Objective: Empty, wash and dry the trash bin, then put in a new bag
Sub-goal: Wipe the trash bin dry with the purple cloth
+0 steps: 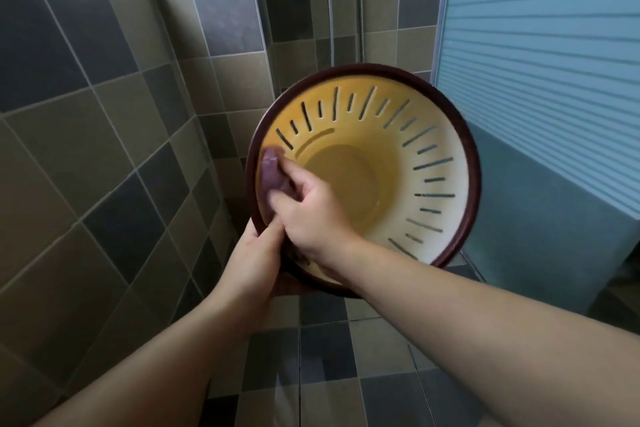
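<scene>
The trash bin [429, 135] is round, yellow inside with narrow slots in its wall and a dark red rim. It is held up tilted, its opening facing me. My left hand [254, 263] grips the rim at its lower left edge. My right hand [308, 211] reaches inside the bin and presses a purple cloth [268, 172] against the inner wall at the left, just below the rim. The bin's bottom looks bare and yellow.
Tiled walls in grey and tan stand at the left and behind the bin. A frosted glass shower panel [540, 45] with horizontal stripes is at the right. Tiled floor [329, 374] lies below my arms.
</scene>
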